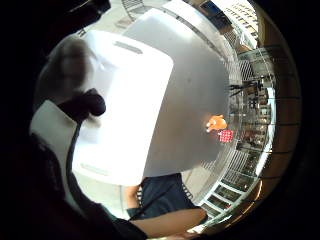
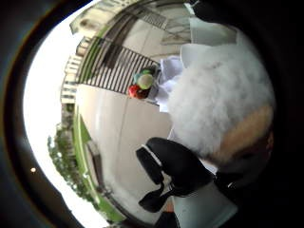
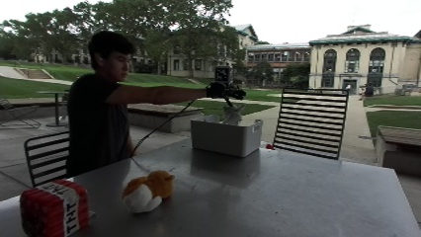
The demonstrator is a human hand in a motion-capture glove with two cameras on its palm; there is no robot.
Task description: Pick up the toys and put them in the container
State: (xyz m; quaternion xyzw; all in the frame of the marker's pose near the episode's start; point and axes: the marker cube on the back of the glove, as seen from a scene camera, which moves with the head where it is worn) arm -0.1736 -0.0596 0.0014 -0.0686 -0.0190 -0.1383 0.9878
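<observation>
gloved right hand point(image 3: 222, 90) is stretched out over the white rectangular plastic container point(image 3: 226, 137) at the far side of the grey metal worktop point(image 3: 276, 192), with a pale fluffy soft toy point(image 3: 232, 114) hanging from it just above the container's open top. from the thumb-side palm view the fingers point(image 2: 175, 166) look curled against the toy's white fur point(image 2: 223, 102), so i'd say they have hold of it. step in hand looks like the drop: i'd lower the toy until most of it sits inside the walls, keep it centred away from the rim, then uncurl the fingers and lift straight up. orange and white plush toy point(image 3: 148, 191) and a red block toy lettered tnt point(image 3: 54, 207) lie on the near end of the worktop, well apart from the container, not yet collected
</observation>
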